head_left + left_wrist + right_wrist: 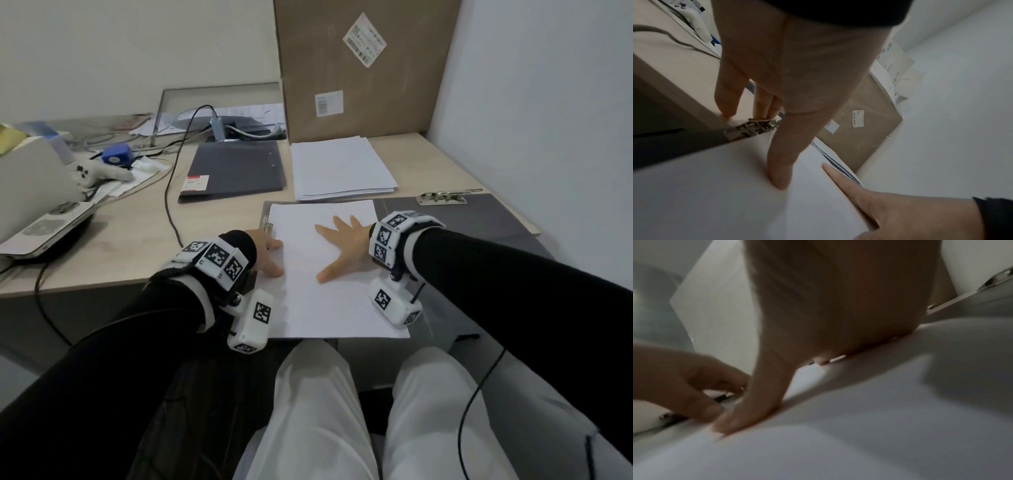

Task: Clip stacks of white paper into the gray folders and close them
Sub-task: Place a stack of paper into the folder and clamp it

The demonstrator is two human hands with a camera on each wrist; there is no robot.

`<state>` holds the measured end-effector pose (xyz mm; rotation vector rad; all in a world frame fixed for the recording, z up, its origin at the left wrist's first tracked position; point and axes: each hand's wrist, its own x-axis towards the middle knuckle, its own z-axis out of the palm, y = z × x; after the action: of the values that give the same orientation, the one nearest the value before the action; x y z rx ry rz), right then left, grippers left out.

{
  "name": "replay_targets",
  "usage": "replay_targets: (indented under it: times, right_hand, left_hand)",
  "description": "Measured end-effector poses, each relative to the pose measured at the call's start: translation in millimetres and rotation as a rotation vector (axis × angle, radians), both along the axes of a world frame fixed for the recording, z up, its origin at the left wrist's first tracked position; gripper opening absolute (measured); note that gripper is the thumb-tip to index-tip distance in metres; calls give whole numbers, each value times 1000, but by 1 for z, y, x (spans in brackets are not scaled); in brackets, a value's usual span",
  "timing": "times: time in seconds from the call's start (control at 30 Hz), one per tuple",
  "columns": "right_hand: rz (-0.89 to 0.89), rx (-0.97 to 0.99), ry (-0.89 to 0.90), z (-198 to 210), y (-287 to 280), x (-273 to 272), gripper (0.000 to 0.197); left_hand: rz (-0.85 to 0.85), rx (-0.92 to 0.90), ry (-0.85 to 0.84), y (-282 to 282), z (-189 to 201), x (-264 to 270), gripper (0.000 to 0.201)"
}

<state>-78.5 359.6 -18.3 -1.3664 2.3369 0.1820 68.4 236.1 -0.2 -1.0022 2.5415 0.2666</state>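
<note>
Pressing flat with fingers spread, the right hand (pixel 346 245) lies on the white paper stack (pixel 329 294) at centre frame in the head view, holding nothing. That stack lies in the open gray folder (pixel 479 219), whose metal clip (pixel 442 198) shows at right of centre. At the stack's left edge the left hand (pixel 265 250) rests with fingers straight, thumb on the paper, other fingertips by a second metal clip (pixel 751 129). Above, a loose paper stack (pixel 342 168) and a closed gray folder (pixel 236 168) lie side by side on the surface (pixel 130 250), before a cardboard box (pixel 359 68)
</note>
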Motion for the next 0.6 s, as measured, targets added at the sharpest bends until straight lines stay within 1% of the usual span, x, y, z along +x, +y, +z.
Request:
replay_targets:
  times: [0.13,0.2,0.23,0.3,0.37,0.43,0.5,0.57,0.6]
  right_hand:
    - [26,6,-3,-11,-2,-4,118]
    - [25,0,-6,-12,-3,-7,119]
    - [26,-4,-9,-13,-3,-7,119]
    - [26,-10,-16,-13,-3,-7,119]
    - [22,-16,-30,-12,-2,-6,118]
    - [8,-20,-44,-10,-1,-5,118]
    - [5,-17,-38,-11,-2,-5,118]
    - [10,-13,-30,-12,-2,-5,118]
    - [9,-17,-34,-13,-2,-5,118]
  left_hand:
    - [-25,20,22,0,-1,2,75]
    - [2,57,104,-3,0,0,76]
    - [44,81,175,-6,0,-1,75]
    - [158,117,351,-17,0,-6,66]
    - [285,184,493,-25,-2,-9,58]
    - [405,303,642,-33,-7,-10,52]
    - [499,452,823,-38,-10,-6,37]
    - [539,551,962,-43,-10,1,31]
    - [530,568,986,-45,-10,5,32]
